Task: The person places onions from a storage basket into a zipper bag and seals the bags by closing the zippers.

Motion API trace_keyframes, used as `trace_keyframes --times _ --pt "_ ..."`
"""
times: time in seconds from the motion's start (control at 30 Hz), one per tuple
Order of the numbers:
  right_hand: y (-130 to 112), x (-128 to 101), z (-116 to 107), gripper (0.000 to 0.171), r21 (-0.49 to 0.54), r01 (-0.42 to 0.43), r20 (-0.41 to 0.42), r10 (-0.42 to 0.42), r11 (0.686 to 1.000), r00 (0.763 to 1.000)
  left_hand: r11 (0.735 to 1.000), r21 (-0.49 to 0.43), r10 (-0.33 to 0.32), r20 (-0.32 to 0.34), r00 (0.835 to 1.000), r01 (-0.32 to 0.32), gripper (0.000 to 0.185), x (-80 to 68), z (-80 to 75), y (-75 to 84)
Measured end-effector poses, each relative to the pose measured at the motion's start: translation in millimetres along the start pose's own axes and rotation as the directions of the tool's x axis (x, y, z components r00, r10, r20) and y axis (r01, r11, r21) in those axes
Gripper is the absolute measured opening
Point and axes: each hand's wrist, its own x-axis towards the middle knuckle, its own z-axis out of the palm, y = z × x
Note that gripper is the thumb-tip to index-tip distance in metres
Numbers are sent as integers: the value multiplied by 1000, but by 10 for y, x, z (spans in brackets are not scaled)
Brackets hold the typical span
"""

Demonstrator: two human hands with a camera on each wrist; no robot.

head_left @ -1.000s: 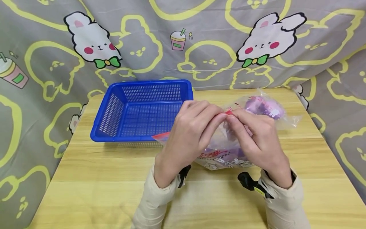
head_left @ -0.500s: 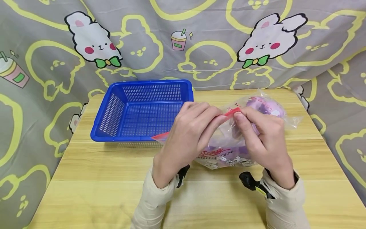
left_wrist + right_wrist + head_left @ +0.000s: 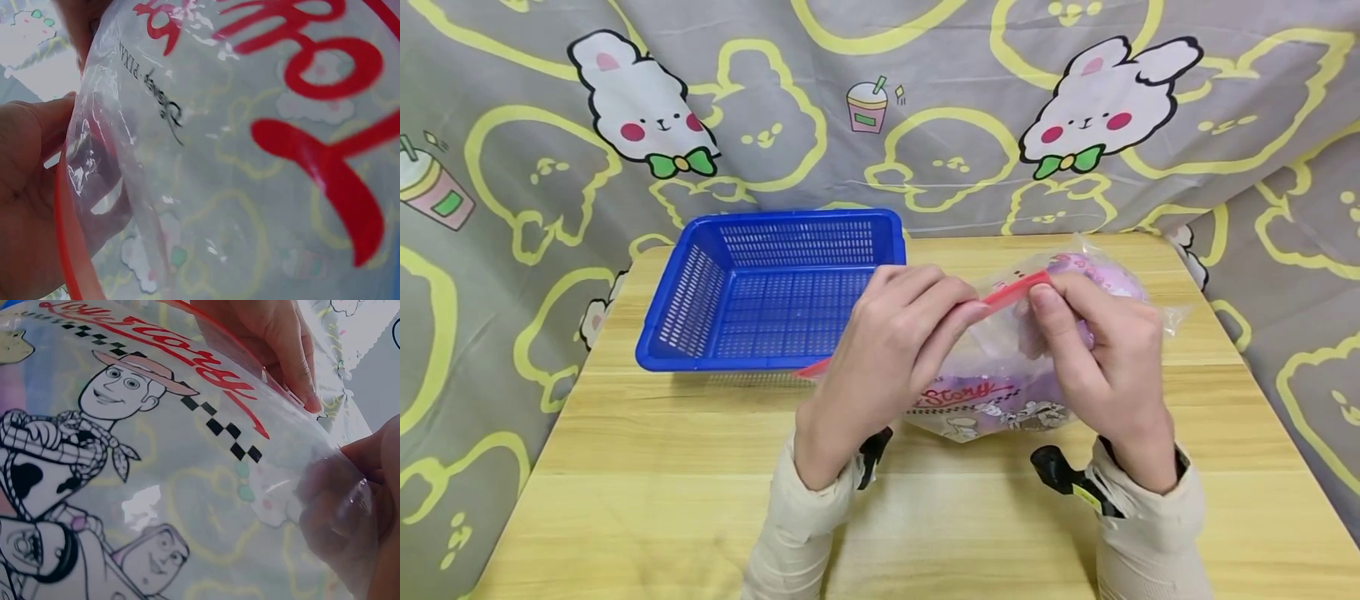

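Both hands hold the top of a clear printed zip bag (image 3: 977,400) with a red zip strip (image 3: 1015,292). My left hand (image 3: 895,342) pinches the strip near its middle, while my right hand (image 3: 1097,350) pinches it close to the right end. Between the two, a stretch of red strip lies bare. Something purple shows through the lower part of the bag in the head view. Red lettering (image 3: 331,169) fills much of the left wrist view. Black-outlined cartoon figures (image 3: 119,394) show on the bag in the right wrist view.
A blue plastic basket (image 3: 775,362) stands at the back left of the wooden table (image 3: 662,483). Behind the right hand lies a clear wrapped purple item (image 3: 1112,279). A patterned curtain (image 3: 955,75) hangs behind the table.
My right hand has slid rightward along the red strip, away from the left hand, so more strip shows between them. The left hand has shifted slightly left.
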Motion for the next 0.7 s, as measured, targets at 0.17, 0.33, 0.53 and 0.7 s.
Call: trace_keyframes --times 0.17,0.33,0.53,0.7 --pt "5 4 -13 34 15 -3 -38 3 1000 999 1000 -12 -6 10 1000 6 15 -7 -9 -6" --pt "5 6 -28 33 44 -6 -62 9 999 998 1000 -17 -13 24 1000 14 15 -13 -19 -5" --pt "-6 12 -50 31 70 -30 -78 35 997 996 1000 -19 -10 23 1000 10 15 -17 -29 -9" --pt "-7 20 -66 29 71 -42 -103 50 997 993 1000 -17 -4 20 1000 5 14 -18 -32 -14"
